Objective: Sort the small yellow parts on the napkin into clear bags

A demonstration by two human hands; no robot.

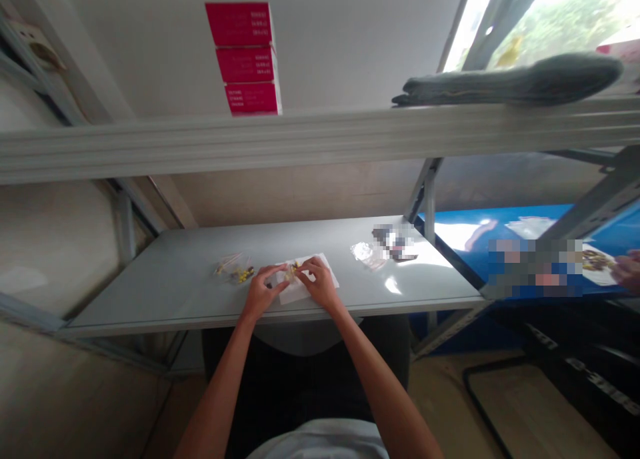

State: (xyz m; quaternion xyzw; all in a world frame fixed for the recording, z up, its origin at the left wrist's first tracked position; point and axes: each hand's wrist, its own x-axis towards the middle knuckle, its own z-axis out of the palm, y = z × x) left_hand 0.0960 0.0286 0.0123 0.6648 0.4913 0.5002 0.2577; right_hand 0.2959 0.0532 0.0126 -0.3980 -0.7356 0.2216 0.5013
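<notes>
In the head view, the right hand (319,284) pinches a small yellowish piece (294,270) above a white rectangular sheet (296,294), probably for both hands' easy reach; the left hand (261,291) curves alongside (its grip I cannot tell). Fingers hide the piece's shape. Nine o'clock: a clear plastic bag (232,268), contents blurred.

Bare forearms (376,362) converge over the surface's (170,279) front edge, left hand (264,289) curving thumb and forefinger into a C, right hand (317,280) facing it with fingertips bunched.
</notes>
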